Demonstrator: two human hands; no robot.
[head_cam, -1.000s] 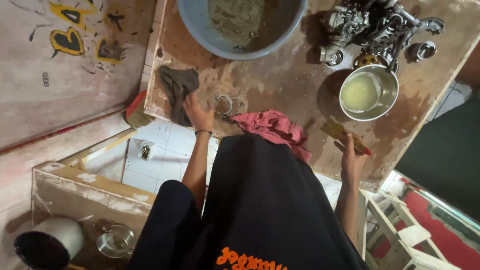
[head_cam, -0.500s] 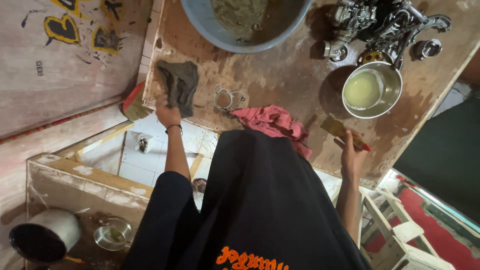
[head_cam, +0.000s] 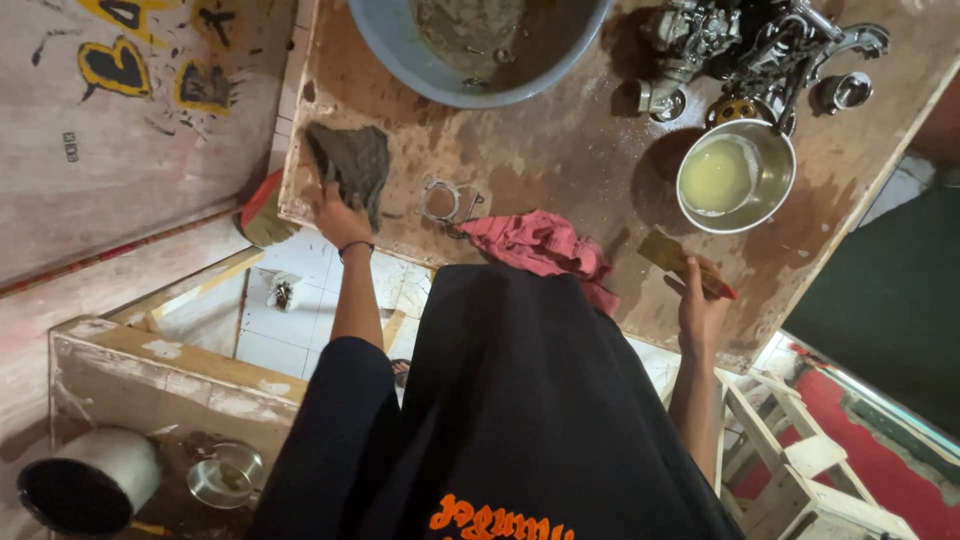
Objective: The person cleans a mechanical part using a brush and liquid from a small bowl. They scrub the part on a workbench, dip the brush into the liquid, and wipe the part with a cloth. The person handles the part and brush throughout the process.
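head view. the left hand (head_cam: 340, 218) presses, fingers closed, on a dark grey rag (head_cam: 352, 165) lying at the near left corner of the stained worktop (head_cam: 560, 170). the right hand (head_cam: 697, 305), at the near edge, is clamped on the handle of a flat paintbrush (head_cam: 678, 260). the rag looks limp, damp and light; it likely bunches under pressure and is best gathered at a fold. the brush seems stiff and light, held at the handle. between the hands lie a metal ring part (head_cam: 441, 200) and a pink cloth (head_cam: 540, 245).
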